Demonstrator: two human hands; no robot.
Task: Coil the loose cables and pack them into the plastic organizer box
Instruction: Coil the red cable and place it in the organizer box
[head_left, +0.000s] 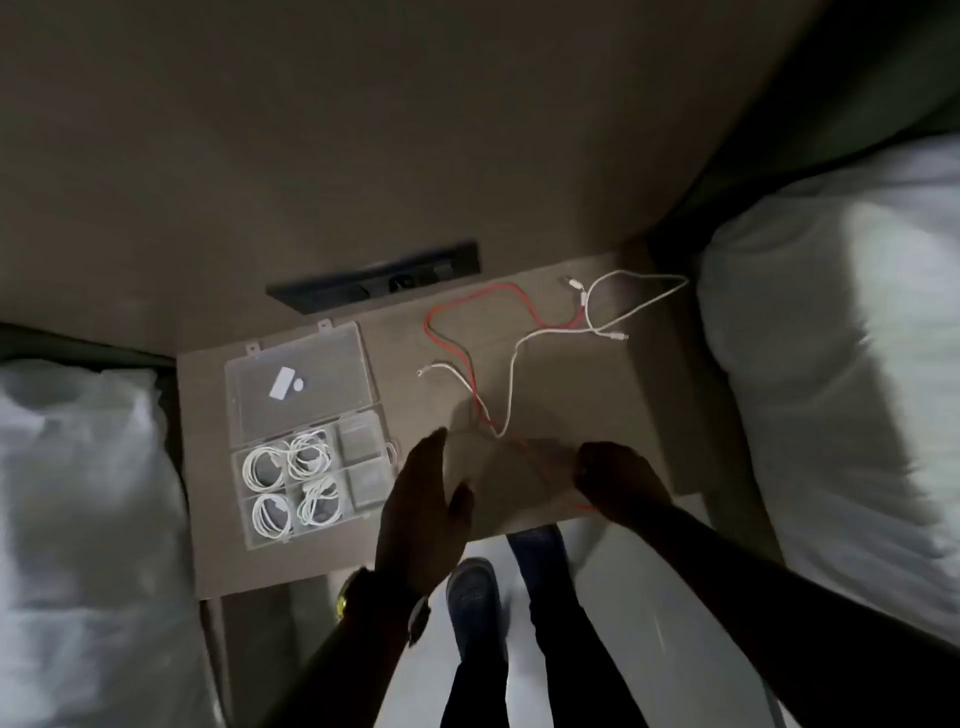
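A clear plastic organizer box (236, 483) lies open on the left of a brown bedside table (571, 395), its lid (332, 400) folded back. Several of its compartments hold coiled white cables (265, 467). A loose red cable (467, 306) and a loose white cable (639, 306) sprawl tangled across the table's right half. My right hand (618, 480) is closed near the front edge, pinching the near end of the red cable. My left hand (423, 499) hovers flat beside the box, fingers apart, holding nothing.
A dark socket panel (374, 283) is set in the wall behind the table. White bedding (841, 338) rises on the right and more bedding (83, 493) on the left. My legs and shoes (472, 587) stand on pale floor below the table edge.
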